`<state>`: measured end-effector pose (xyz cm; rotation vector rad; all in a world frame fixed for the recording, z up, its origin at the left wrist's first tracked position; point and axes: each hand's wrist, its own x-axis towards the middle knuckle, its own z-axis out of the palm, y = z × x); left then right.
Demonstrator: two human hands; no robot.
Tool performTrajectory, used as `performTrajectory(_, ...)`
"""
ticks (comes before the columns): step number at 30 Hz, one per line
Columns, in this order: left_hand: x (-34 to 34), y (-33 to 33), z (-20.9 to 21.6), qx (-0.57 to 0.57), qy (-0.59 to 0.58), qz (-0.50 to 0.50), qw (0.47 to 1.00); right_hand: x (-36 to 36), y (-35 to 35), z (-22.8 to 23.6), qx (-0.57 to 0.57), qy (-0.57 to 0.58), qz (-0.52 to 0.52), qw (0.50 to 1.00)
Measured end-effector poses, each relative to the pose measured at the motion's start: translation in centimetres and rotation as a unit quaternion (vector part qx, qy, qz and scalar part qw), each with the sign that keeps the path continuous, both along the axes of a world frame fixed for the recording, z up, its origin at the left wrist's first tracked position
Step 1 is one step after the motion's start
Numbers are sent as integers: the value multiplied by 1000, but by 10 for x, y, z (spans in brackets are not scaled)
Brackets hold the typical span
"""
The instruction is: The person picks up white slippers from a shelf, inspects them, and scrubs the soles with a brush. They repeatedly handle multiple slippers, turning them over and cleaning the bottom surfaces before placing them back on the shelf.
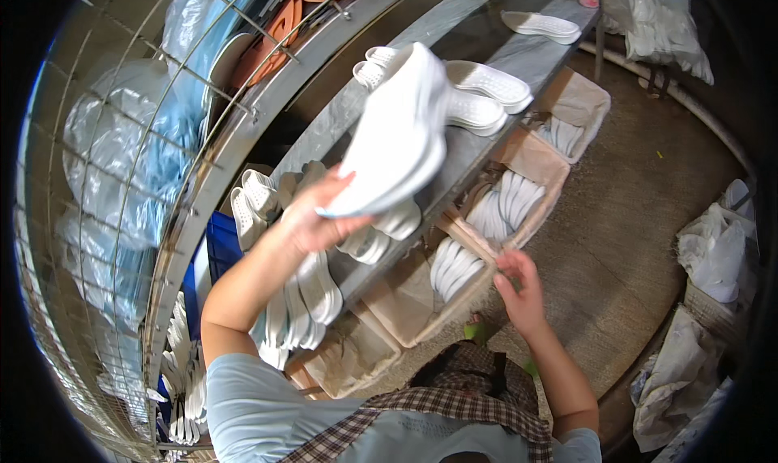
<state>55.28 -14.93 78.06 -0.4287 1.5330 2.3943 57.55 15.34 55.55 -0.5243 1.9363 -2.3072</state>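
Note:
My left hand [320, 216] is closed round the near end of some white shoe soles [397, 135], stacked and lifted above the bench. They are smeared by motion, so I cannot tell how many there are. My right hand [520, 293] hangs over the rim of a bin, its fingers loosely curled and apart, with nothing seen in them. Behind the lifted stack, white soles with dotted insides [490, 86] rest on the grey bench [340, 110]. More white soles [312, 293] lie close together at the bench's near left, under my left forearm.
Lined bins [405, 301] stand along the bench's right side, several holding white soles [506, 203]. A wire mesh rack [134, 98] with plastic bags rises at the left. White sacks [677, 382] lie at the far right. A single sole [541, 27] sits near the bench's far end.

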Motion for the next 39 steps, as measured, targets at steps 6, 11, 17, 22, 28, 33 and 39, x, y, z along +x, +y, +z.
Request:
performTrajectory(6, 67, 161, -39, -9, -81, -122, 989, 4, 23, 54, -356, -144, 60, 922)
performTrajectory(11, 76, 200, -70, -296, 134, -297, 898, 34, 78, 65, -381, -188, 148, 893)
performTrajectory(17, 48, 220, -109, -137, 62, -144, 978, 56, 94, 89, -392, -320, 128, 853)
performTrajectory(22, 62, 229, -153, 7, -113, -66, 991, 62, 107, 89, -345, -492, 161, 783)
performTrajectory(28, 77, 231, -174, 46, -189, 1, 981, 65, 103, 74, -308, -577, 132, 745)
performTrajectory(33, 83, 231, -164, 52, -191, 22, 980, 65, 100, 74, -309, -582, 132, 740)
performTrajectory(39, 87, 228, -157, -13, -60, -14, 998, 68, 96, 80, -289, -471, 147, 820)
